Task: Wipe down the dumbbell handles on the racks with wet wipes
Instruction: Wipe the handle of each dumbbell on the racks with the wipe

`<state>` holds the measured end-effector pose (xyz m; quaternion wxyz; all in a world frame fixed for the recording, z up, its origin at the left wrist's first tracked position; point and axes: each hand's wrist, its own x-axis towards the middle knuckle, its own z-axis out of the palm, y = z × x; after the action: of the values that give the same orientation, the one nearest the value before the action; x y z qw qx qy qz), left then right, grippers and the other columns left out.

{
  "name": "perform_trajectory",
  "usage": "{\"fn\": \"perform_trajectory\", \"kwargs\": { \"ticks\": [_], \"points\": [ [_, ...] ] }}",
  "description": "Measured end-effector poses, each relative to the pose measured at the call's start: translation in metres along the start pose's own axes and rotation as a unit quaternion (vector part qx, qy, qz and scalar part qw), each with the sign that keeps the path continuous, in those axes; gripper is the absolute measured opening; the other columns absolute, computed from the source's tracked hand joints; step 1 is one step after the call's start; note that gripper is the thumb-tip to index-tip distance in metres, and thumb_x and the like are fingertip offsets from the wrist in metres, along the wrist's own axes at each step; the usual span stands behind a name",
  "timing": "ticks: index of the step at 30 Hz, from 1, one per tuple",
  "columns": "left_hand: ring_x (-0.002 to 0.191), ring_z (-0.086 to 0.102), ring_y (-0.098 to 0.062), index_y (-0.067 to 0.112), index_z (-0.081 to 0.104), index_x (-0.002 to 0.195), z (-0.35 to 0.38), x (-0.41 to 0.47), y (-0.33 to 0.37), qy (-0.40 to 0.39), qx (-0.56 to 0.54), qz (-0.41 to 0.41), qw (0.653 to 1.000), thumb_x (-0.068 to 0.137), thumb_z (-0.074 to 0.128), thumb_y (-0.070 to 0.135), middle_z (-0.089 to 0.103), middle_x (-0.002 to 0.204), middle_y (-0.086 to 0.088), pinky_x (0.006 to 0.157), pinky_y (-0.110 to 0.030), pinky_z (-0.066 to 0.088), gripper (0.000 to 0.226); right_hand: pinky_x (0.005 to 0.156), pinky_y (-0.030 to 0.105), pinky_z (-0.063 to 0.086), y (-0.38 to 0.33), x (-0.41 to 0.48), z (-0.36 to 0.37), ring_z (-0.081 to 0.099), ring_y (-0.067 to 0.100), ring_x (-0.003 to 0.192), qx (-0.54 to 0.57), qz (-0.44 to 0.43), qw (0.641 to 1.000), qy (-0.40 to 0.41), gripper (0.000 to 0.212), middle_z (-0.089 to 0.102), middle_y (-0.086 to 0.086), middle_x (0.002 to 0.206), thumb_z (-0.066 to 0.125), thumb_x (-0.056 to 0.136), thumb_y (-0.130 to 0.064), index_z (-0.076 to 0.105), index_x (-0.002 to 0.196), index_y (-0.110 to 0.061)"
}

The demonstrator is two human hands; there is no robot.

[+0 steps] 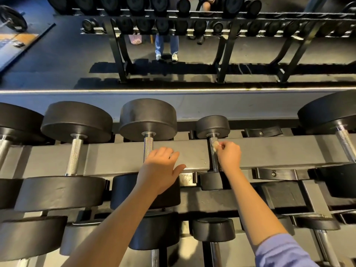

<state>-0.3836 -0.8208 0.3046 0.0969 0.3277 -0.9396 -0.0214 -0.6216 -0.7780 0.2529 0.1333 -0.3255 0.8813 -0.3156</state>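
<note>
The rack [269, 151] fills the lower half of your view, its grey beam running left to right under the handles of the top row. Beyond it, what looks like a mirror [57, 64] shows a rack of dumbbells and a pair of legs in jeans and white shoes. On the top row the largest dumbbell [327, 110] sits at the far right. Two more big ones lie to the left, the left dumbbell [77, 122] and the middle dumbbell [148, 118], each with a knurled steel handle crossing the beam. Between the middle dumbbell and the far-right one lies the small dumbbell [212, 126], with a black cradle [262, 132] just to its right. A lower row of dumbbells sits under your forearms, among them a short one [212, 228] right below the small dumbbell. Your left hand [159, 166] lies palm down on the beam, fingers loose and spread, thumb out to the right, covering the near end of the middle dumbbell's handle [148, 145]. Your right hand [230, 156] reaches to the small dumbbell's handle [213, 162], fingers curled, pinching the wipe [215, 145]. The wipe is bunched small and pale and pressed against the right side of that handle, near its far end, close under the far head. A blue sleeve [279, 251] covers your right upper arm.
</note>
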Motion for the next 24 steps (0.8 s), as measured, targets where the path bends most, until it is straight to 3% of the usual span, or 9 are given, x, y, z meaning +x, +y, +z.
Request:
{"fn": "perform_trajectory", "kwargs": {
  "ticks": [5, 9, 13, 18, 21, 24],
  "points": [
    [0.093, 0.063, -0.02, 0.014, 0.066, 0.111, -0.002, 0.001, 0.0, -0.002, -0.001, -0.009, 1.0, 0.091, 0.027, 0.054, 0.066, 0.103, -0.001, 0.08, -0.034, 0.053, 0.059, 0.064, 0.032, 0.046, 0.0, 0.006, 0.006, 0.061, 0.025, 0.074, 0.044, 0.001, 0.999, 0.017, 0.019, 0.068, 0.013, 0.083, 0.055, 0.093, -0.013, 0.07, 0.09, -0.002],
    [0.091, 0.063, -0.018, 0.015, 0.066, 0.11, -0.003, 0.001, 0.001, 0.006, 0.004, -0.009, 1.0, 0.091, 0.027, 0.055, 0.067, 0.102, -0.001, 0.077, -0.031, 0.054, 0.059, 0.062, 0.028, 0.039, 0.016, -0.007, 0.004, 0.056, 0.021, 0.07, 0.0, -0.003, 1.0, -0.015, 0.018, 0.067, 0.012, 0.08, 0.056, 0.092, -0.013, 0.07, 0.088, -0.002],
    [0.09, 0.064, -0.018, 0.015, 0.066, 0.109, -0.003, 0.001, 0.001, 0.011, 0.002, -0.01, 1.0, 0.091, 0.031, 0.055, 0.067, 0.102, -0.001, 0.076, -0.031, 0.054, 0.056, 0.061, 0.026, 0.037, 0.007, -0.006, 0.003, 0.053, 0.018, 0.068, -0.007, -0.029, 0.999, 0.011, 0.017, 0.068, 0.014, 0.082, 0.056, 0.092, -0.011, 0.07, 0.089, -0.001],
    [0.09, 0.065, -0.02, 0.013, 0.067, 0.108, -0.001, -0.001, 0.0, 0.016, -0.006, -0.012, 1.0, 0.092, 0.029, 0.054, 0.068, 0.102, -0.002, 0.077, -0.033, 0.054, 0.059, 0.068, 0.034, 0.047, -0.005, 0.005, 0.001, 0.06, 0.025, 0.074, 0.03, -0.038, 0.999, 0.016, 0.025, 0.066, 0.013, 0.081, 0.055, 0.095, -0.022, 0.068, 0.088, -0.002],
    [0.091, 0.065, -0.02, 0.012, 0.068, 0.109, -0.001, -0.001, 0.001, 0.018, -0.008, -0.01, 1.0, 0.093, 0.029, 0.053, 0.068, 0.102, -0.003, 0.078, -0.033, 0.054, 0.058, 0.062, 0.036, 0.045, 0.006, -0.004, 0.004, 0.056, 0.025, 0.067, 0.046, -0.055, 0.997, -0.012, 0.036, 0.06, 0.012, 0.073, 0.054, 0.096, -0.031, 0.065, 0.073, -0.005],
    [0.09, 0.065, -0.02, 0.012, 0.067, 0.111, -0.002, 0.0, 0.002, 0.009, -0.006, -0.015, 1.0, 0.093, 0.029, 0.053, 0.067, 0.102, -0.002, 0.077, -0.033, 0.054, 0.059, 0.07, 0.035, 0.049, 0.017, -0.014, 0.005, 0.059, 0.024, 0.079, 0.012, -0.087, 0.996, -0.026, 0.024, 0.06, 0.012, 0.091, 0.057, 0.094, -0.025, 0.07, 0.091, -0.004]
  ]
}}
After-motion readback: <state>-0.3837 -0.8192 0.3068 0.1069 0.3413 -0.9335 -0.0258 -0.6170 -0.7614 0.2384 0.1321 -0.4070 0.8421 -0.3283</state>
